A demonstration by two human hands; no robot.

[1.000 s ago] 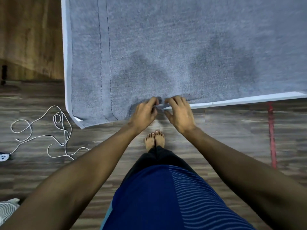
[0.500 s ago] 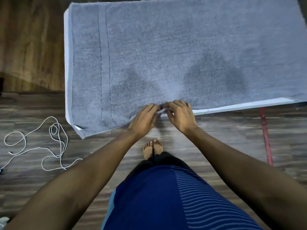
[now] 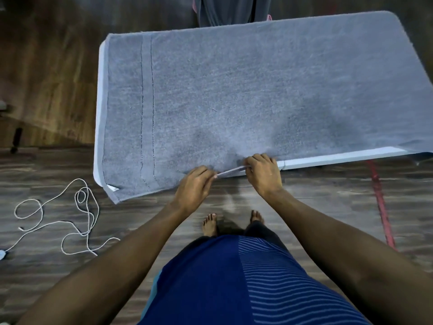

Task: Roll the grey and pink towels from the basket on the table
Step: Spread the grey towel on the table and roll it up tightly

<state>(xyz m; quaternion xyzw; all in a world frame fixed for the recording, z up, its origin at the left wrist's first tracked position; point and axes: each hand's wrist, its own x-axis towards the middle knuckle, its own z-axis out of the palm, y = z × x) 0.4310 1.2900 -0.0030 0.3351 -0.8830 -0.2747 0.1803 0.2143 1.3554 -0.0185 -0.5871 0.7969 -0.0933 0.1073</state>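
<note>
A large grey towel [image 3: 246,90] lies spread flat over the white table [image 3: 339,157], covering nearly all of its top and hanging a little over the near left corner. Both hands are at the towel's near hem, close together. My left hand [image 3: 194,186] pinches the hem and lifts it off the table edge. My right hand [image 3: 263,171] grips the same hem a short way to the right, fingers curled over it. The strip of hem between them is raised and taut. No pink towel or basket shows clearly.
A white cord [image 3: 70,216] lies looped on the wooden floor at the left. A red strip [image 3: 382,207] runs along the floor at the right. Grey and pink fabric [image 3: 232,10] hangs beyond the table's far edge. My bare feet stand just below the table edge.
The view has pulled back, showing the whole table. My hands have moved slightly apart and lifted the near hem off the table edge, and my feet have stepped apart.
</note>
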